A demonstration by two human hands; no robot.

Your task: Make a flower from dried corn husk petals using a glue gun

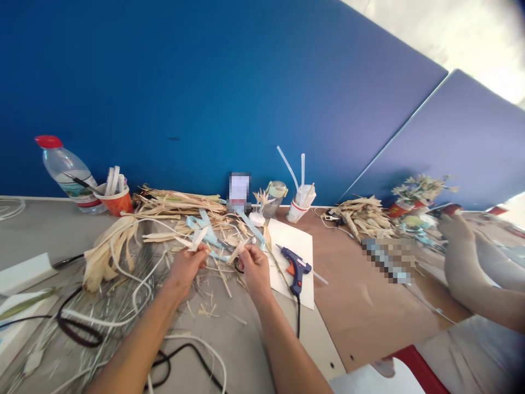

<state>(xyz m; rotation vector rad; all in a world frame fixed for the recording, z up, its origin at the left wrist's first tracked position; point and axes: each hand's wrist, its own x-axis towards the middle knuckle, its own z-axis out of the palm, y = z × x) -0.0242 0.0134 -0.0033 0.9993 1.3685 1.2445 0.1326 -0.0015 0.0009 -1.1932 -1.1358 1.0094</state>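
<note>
In the head view my left hand (189, 267) is closed in a pinch on a pale piece of dried husk (198, 239). My right hand (255, 266) pinches another pale husk strip (237, 250), a short gap away from the left one. Light blue ribbon (209, 231) lies just behind both hands, among dried husks (180, 203). To the right of my right hand, a blue glue gun (296, 268) rests on a white sheet (301, 239). A small flower-like husk piece (261, 203) stands in a white base behind my hands.
Cables and thin wires (118, 306) cover the left of the table (241, 350). Along the blue partition (205, 98) stand a bottle (71, 169), an orange cup (117, 202), a phone (239, 191) and a cup with glue sticks (298, 210). Another person's arms (467, 262) are at right.
</note>
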